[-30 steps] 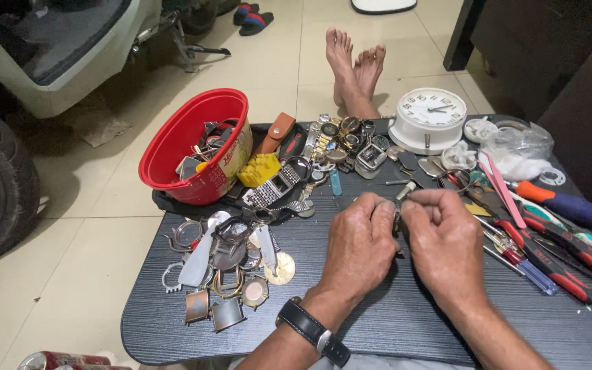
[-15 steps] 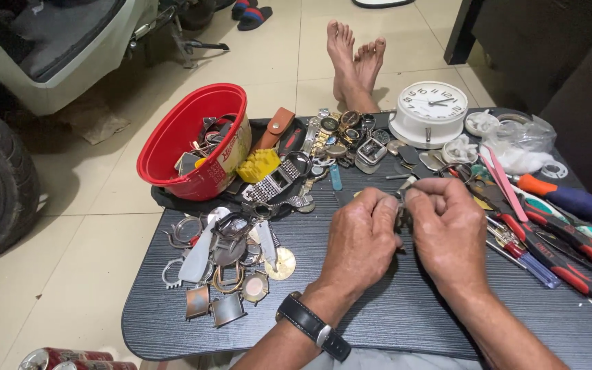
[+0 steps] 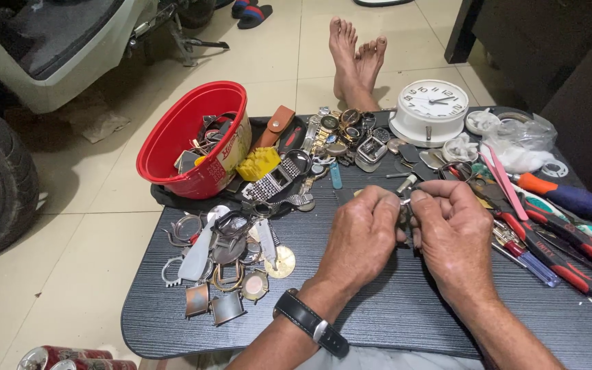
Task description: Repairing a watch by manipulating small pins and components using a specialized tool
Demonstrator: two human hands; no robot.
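Watch part [image 3: 405, 218] upright, between left hand [image 3: 359, 240], right hand [image 3: 455, 236]

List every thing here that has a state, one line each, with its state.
Left hand: closed around a small dark part, pinching it.
Right hand: closed on the same small part, fingertips meeting the left.
Red tub: tipped on its side, holding watch pieces.
White clock: lying face up.
Wristwatch: strapped on the left wrist.
Watch cases: loose, strapless, scattered flat.
Red-handled tools: lying flat, unused.
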